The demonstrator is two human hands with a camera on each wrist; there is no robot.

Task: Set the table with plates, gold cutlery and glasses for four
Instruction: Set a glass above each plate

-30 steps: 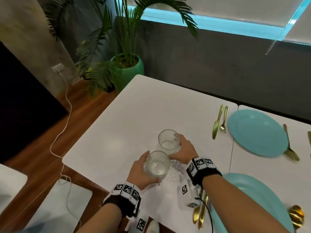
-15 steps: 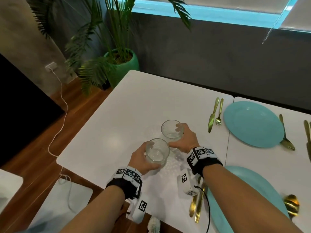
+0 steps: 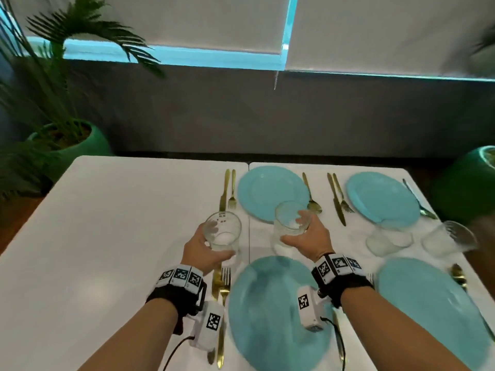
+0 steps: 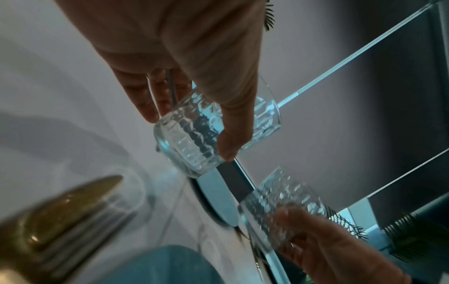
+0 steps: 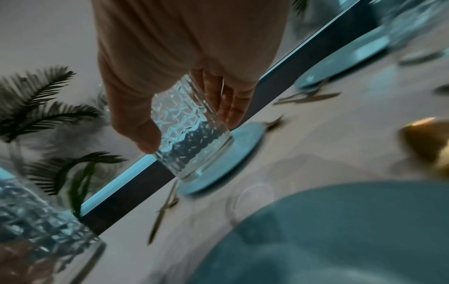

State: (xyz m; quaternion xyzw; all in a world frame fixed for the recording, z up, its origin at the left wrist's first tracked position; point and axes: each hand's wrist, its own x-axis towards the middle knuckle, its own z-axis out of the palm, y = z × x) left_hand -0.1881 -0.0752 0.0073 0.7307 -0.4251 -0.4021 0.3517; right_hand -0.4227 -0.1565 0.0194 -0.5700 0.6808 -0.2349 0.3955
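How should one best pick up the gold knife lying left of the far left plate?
Pinch the gold knife by its slim handle at the far end, from above and from the left: it lies flat on the table, and a fork lies close on its right.

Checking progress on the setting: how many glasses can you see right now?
4: one glass in the left hand at, one in the right hand at, two standing between the right-side plates at and.
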